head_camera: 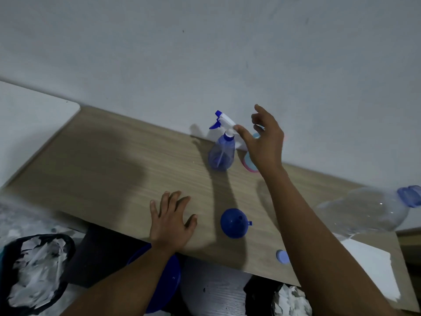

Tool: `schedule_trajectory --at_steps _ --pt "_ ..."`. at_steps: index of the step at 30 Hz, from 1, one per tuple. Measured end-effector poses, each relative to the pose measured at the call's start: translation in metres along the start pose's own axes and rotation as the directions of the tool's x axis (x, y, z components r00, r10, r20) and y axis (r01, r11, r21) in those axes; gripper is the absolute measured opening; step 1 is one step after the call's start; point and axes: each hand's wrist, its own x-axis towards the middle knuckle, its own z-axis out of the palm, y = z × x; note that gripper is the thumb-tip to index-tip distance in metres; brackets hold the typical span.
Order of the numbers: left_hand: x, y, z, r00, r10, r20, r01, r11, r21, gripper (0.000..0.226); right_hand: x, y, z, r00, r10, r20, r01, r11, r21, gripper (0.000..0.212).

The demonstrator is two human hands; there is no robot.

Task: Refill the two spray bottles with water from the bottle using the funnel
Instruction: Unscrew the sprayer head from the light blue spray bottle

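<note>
Now: wooden desk (pixel 114 156). Clear water bottle (pixel 364 210) well right of the blue spray bottle (pixel 222 153). Right hand (pixel 265 142) open, fingers spread, beside its trigger; left hand (pixel 169 221) flat, open, nearer than it. Funnel (pixel 234 223) just nearer too.

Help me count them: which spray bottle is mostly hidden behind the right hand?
The pink-and-pale-blue bottle, mostly covered by the right hand. The blue spray bottle to its left stands in full view.

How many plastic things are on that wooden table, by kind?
Spray bottles: 2 (translucent blue spray bottle, white trigger; pink spray bottle, partly hidden behind right hand)
Funnels: 1 (blue plastic funnel)
Water bottles: 1 (clear plastic bottle, blue top)
Loose caps: 1 (pale blue cap)
Total: 5
</note>
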Motion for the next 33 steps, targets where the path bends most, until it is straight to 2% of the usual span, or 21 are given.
schedule_trajectory --at_steps 3,6,9,11,14,17,20,23,27,30,33 --pt "0.000 -0.002 0.001 1.000 0.001 -0.013 -0.002 0.999 -0.042 0.062 -0.017 0.013 -0.030 0.979 -0.002 -0.203 0.004 1.000 0.006 0.049" --pt "0.005 0.002 0.001 0.998 -0.013 -0.063 0.004 0.989 -0.145 0.058 -0.025 0.036 -0.053 0.951 0.121 -0.284 -0.124 0.992 0.006 0.039" --pt "0.021 0.033 -0.013 0.984 0.057 -0.169 -0.099 0.962 -0.254 0.051 -0.024 0.061 -0.064 0.930 0.257 -0.264 -0.276 0.960 -0.038 0.037" --pt "0.038 0.070 -0.030 0.968 0.147 -0.202 -0.217 0.894 -0.391 0.043 -0.019 0.069 -0.067 0.931 0.298 -0.212 -0.318 0.946 -0.069 0.037" --pt "0.067 0.126 -0.054 0.955 0.288 -0.076 -0.275 0.757 -0.592 0.048 -0.006 0.074 -0.067 0.954 0.290 -0.078 -0.298 0.948 -0.113 0.039" --pt "0.105 0.163 -0.056 0.934 0.351 0.067 -0.239 0.754 -0.612 0.063 0.010 0.073 -0.066 0.957 0.286 0.045 -0.273 0.943 -0.192 0.042" --pt "0.136 0.183 -0.049 0.935 0.339 0.107 -0.187 0.725 -0.663 0.078 0.019 0.079 -0.065 0.959 0.278 0.056 -0.256 0.934 -0.250 0.041" --pt "0.152 0.187 -0.041 0.927 0.334 0.171 -0.166 0.774 -0.610 0.090 0.019 0.083 -0.065 0.969 0.233 0.087 -0.191 0.922 -0.337 0.030" --pt "0.150 0.188 -0.037 0.902 0.382 0.203 -0.210 0.797 -0.566 0.083 0.002 0.086 -0.062 0.968 0.248 0.042 -0.233 0.947 -0.220 0.021" --pt "0.142 0.181 -0.033 0.893 0.408 0.192 -0.246 0.797 -0.552 0.073 -0.015 0.077 -0.065 0.984 0.181 0.001 -0.176 0.961 -0.213 0.021" --pt "0.122 0.182 -0.047 0.896 0.435 0.092 -0.297 0.739 -0.604 0.076 -0.028 0.058 -0.075 0.991 0.125 -0.052 -0.133 0.973 -0.187 0.019"
